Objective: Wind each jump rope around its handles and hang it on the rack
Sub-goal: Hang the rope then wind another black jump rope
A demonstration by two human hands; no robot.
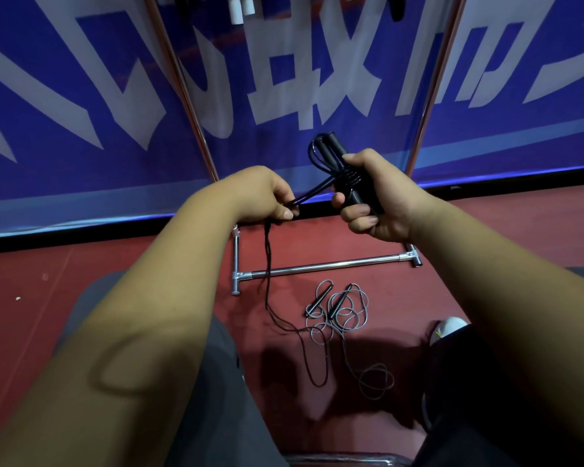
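1. The right hand [378, 203] is closed round the lower end of a pair of black handles [343, 160], held bunched together. Several turns of cord already cross their middle.
2. The left hand [267, 197] pinches the black cord [268, 264] just beside those turns, pulled taut. The rest drops from this hand and trails over the red floor [81, 281].
3. I'd say the winding is partway done, with plenty of slack left. The next move calls for another pass round the handles, kept tight so the turns don't slip.
4. A grey jump rope [338, 308] lies loose on the floor, its loops crossing the black tail, so it could snag.
5. Behind it stands the rack [324, 264], its uprights rising against a blue banner [81, 79]. White handles [236, 8] hang at the top edge.
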